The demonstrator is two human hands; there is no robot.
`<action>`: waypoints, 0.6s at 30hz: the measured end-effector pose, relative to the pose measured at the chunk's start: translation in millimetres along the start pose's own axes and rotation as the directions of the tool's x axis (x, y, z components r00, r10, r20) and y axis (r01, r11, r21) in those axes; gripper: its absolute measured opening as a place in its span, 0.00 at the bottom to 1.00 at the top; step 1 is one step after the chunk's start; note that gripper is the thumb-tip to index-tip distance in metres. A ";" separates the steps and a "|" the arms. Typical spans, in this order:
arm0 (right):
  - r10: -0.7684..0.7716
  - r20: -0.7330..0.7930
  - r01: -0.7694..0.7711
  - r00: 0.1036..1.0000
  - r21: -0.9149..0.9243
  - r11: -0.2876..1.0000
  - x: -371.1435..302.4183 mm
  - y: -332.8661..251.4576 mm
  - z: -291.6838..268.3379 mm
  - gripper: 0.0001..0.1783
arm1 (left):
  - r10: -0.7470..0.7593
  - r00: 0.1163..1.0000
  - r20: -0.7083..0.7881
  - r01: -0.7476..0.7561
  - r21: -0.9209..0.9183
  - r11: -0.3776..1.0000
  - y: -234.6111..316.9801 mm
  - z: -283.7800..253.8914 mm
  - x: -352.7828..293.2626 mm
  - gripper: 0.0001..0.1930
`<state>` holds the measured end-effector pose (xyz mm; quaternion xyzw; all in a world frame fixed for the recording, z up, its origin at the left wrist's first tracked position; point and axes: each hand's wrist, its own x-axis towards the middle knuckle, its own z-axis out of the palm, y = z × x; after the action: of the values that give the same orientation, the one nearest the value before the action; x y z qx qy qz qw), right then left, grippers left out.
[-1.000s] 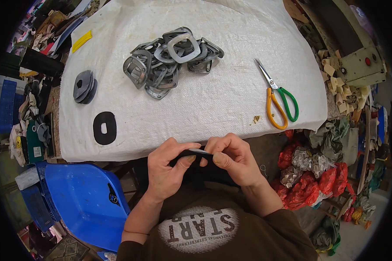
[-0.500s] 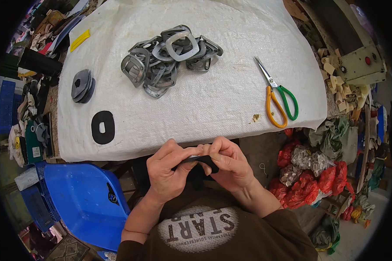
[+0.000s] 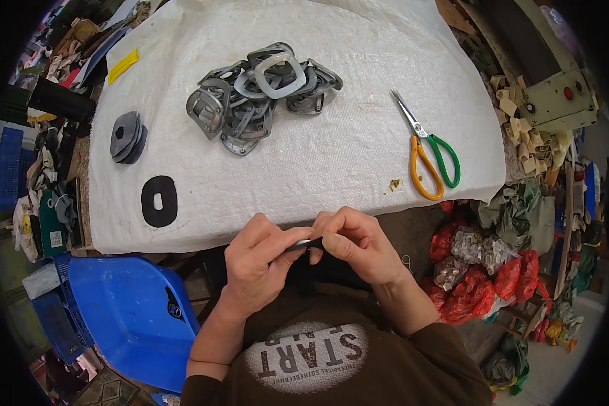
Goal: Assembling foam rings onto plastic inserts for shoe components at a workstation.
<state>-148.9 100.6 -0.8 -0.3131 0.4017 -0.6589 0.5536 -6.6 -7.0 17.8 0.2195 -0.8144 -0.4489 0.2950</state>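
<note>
My left hand and my right hand meet just off the near edge of the table. Both pinch a small dark piece with a pale grey edge; fingers cover most of it, so its full shape is hidden. On the white cloth to the left lies a flat black oval piece with a slot in its middle. Beyond that sits a small stack of grey pads. A heap of grey rounded frames lies further back. Scissors with one orange and one green handle rest at the right.
A yellow strip lies at the far left of the cloth. Down to the left stands a blue plastic tub. Red plastic bags crowd the floor at the right, near a green machine and cream-coloured pieces.
The dark piece has turned in my fingers, and less of it shows. My hands have drawn slightly closer together. The things on the table look undisturbed, with a slight shift of the view.
</note>
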 end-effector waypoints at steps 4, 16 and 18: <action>-0.032 -0.081 0.046 0.996 0.181 0.982 -3.7 7.1 11.0 0.08 | 0.173 0.984 -0.042 -0.171 0.043 0.984 -0.2 2.3 0.5 0.19; 0.217 -0.111 -0.157 0.970 0.398 0.904 -1.4 2.3 13.6 0.09 | 0.046 0.999 -0.005 -0.046 -0.055 0.997 7.9 1.6 1.6 0.15; 0.102 -0.237 -0.025 0.966 0.308 0.951 -0.5 5.3 14.5 0.10 | -0.079 0.996 0.047 0.084 -0.110 0.990 7.8 -0.5 2.8 0.13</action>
<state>-133.9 98.1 1.6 -0.1263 0.3726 -0.7284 0.5610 -9.0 -5.1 25.5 0.2263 -0.7845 -0.5099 0.2708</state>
